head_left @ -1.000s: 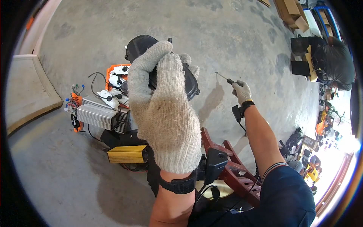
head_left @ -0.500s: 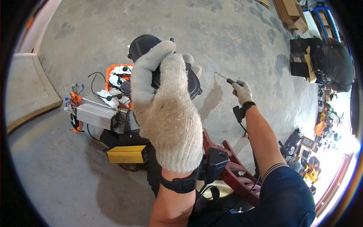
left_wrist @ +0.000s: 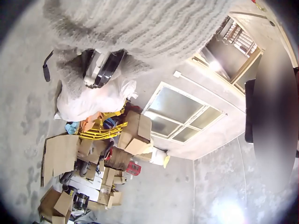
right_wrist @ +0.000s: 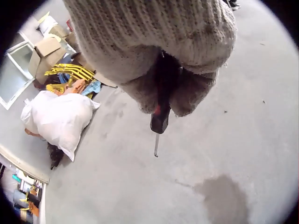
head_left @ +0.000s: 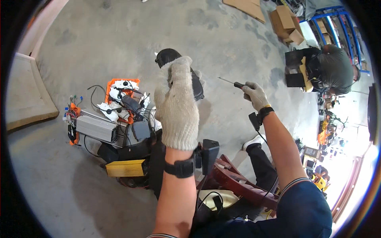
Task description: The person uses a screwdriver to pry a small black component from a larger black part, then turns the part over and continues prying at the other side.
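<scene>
Over the concrete floor, my L grip is curled round a blk rounded part, held in midair. My R grip is wrapped round the handle of a screwdriver, tip apart from the part. Head view, L of the part: orange tray w/ wires, silver finned box, yellow finned box. Far R, I see a bent-over person nr an open carton.
</scene>
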### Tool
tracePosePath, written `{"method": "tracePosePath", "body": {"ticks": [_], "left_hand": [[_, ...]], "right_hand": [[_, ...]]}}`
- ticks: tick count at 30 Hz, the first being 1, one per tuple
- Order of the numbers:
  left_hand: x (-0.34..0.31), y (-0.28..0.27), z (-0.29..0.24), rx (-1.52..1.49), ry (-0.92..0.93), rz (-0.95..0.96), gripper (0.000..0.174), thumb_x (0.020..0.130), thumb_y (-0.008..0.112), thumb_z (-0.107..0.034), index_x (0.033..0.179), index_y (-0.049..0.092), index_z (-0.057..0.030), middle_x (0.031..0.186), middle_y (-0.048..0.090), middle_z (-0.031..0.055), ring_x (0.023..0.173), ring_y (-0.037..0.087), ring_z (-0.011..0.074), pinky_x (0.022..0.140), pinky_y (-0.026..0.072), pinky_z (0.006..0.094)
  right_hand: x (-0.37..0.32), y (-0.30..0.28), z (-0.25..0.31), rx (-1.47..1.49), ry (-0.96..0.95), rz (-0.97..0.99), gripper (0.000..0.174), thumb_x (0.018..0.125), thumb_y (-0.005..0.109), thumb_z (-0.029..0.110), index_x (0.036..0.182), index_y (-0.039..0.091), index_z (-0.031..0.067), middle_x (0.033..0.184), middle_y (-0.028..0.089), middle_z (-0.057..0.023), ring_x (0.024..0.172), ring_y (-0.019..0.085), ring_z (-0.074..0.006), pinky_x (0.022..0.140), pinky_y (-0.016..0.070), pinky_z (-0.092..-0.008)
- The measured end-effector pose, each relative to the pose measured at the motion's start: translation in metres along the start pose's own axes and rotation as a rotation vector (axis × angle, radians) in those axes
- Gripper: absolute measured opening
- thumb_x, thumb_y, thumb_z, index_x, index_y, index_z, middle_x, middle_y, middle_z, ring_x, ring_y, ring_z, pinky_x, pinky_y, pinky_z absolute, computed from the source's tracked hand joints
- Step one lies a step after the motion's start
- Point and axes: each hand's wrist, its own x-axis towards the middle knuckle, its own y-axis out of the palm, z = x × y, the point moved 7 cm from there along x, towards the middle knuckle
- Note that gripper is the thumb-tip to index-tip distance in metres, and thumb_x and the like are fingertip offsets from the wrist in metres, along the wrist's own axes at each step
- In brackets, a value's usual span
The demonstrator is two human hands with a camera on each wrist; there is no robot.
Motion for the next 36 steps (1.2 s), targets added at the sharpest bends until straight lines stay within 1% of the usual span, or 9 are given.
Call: {"method": "tracePosePath", "body": {"ticks": [2,8,10,11,14,18,27,31,36], "left_hand": [[0.009,-0.012,0.003,0.13,0.031,-0.043,0.034,0.102,0.064,-0.035,0.11,0.071,-0.0019,0.099,0.07,0.0073,0.088,0.072,0.0181,0.078,0.061,0.0328],[0.006,-0.012,0.004,0.017,-0.042,-0.01,0.032,0.099,0.062,-0.032,0.105,0.071,-0.0024,0.09,0.071,0.0092,0.075,0.071,0.0183,0.068,0.0584,0.0316],[0.009,-0.013,0.019,-0.013,-0.054,0.048,0.041,0.102,0.06,-0.042,0.105,0.072,-0.0019,0.078,0.066,0.0044,0.066,0.065,0.014,0.062,0.0524,0.0284],[0.004,-0.014,0.02,0.053,-0.059,0.073,0.035,0.103,0.058,-0.034,0.109,0.071,-0.0015,0.086,0.071,0.0085,0.072,0.07,0.0178,0.066,0.0567,0.0313],[-0.028,-0.001,0.013,0.065,-0.045,0.125,0.036,0.104,0.059,-0.034,0.107,0.071,-0.0007,0.08,0.066,0.0035,0.067,0.065,0.0145,0.061,0.0528,0.0293],[-0.073,0.02,0.002,0.019,-0.084,0.317,0.028,0.105,0.06,-0.026,0.113,0.07,-0.0005,0.086,0.07,0.0054,0.071,0.067,0.014,0.064,0.0568,0.0289],[-0.168,0.042,0.001,0.121,-0.126,0.623,0.035,0.107,0.058,-0.02,0.135,0.059,0.0003,0.104,0.073,0.0128,0.085,0.073,0.019,0.076,0.0616,0.0332],[-0.198,0.044,0.003,0.122,-0.187,0.66,0.034,0.107,0.058,-0.021,0.133,0.06,0.0004,0.106,0.073,0.0128,0.086,0.073,0.0193,0.077,0.0613,0.0324],[-0.215,0.048,0.002,0.213,-0.087,0.714,0.031,0.107,0.059,-0.025,0.128,0.062,-0.0029,0.101,0.075,0.0129,0.088,0.076,0.0208,0.078,0.0637,0.0341]], "right_hand": [[-0.017,-0.006,0.036,-0.031,-0.024,0.02,0.054,0.091,0.076,0.017,0.136,0.057,-0.0074,0.104,0.065,-0.0074,0.079,0.064,-0.0129,0.071,0.0583,-0.0272],[-0.083,-0.026,0.131,-0.065,-0.13,0.147,0.052,0.096,0.073,0.016,0.138,0.054,-0.0071,0.11,0.063,-0.007,0.083,0.061,-0.0114,0.074,0.0556,-0.0253],[-0.118,-0.031,0.162,-0.064,-0.216,0.166,0.048,0.094,0.075,0.018,0.132,0.06,-0.0067,0.099,0.065,-0.0058,0.076,0.062,-0.0117,0.071,0.0546,-0.0268],[-0.141,-0.034,0.18,-0.036,-0.232,0.204,0.047,0.094,0.075,0.017,0.132,0.059,-0.007,0.1,0.065,-0.0056,0.078,0.062,-0.0115,0.072,0.0544,-0.0267],[-0.197,-0.053,0.215,0.002,-0.3,0.248,0.048,0.094,0.075,0.018,0.132,0.059,-0.0071,0.102,0.064,-0.0057,0.081,0.062,-0.0114,0.073,0.0542,-0.0263],[-0.271,-0.082,0.244,-0.028,-0.375,0.233,0.048,0.096,0.072,0.018,0.133,0.058,-0.0073,0.104,0.065,-0.0061,0.084,0.063,-0.0112,0.075,0.0547,-0.0267],[-0.368,-0.133,0.192,0.275,-0.379,0.185,0.042,0.096,0.07,0.016,0.13,0.06,-0.0065,0.1,0.066,-0.0082,0.08,0.062,-0.0123,0.072,0.0524,-0.0257],[-0.394,-0.137,0.167,0.384,-0.394,0.172,0.041,0.095,0.07,0.013,0.13,0.06,-0.0068,0.099,0.066,-0.0086,0.079,0.062,-0.0129,0.072,0.0521,-0.0256],[-0.417,-0.144,0.138,0.512,-0.396,0.171,0.038,0.095,0.069,0.011,0.127,0.06,-0.0066,0.095,0.064,-0.0074,0.078,0.061,-0.0132,0.071,0.0518,-0.027]]}}
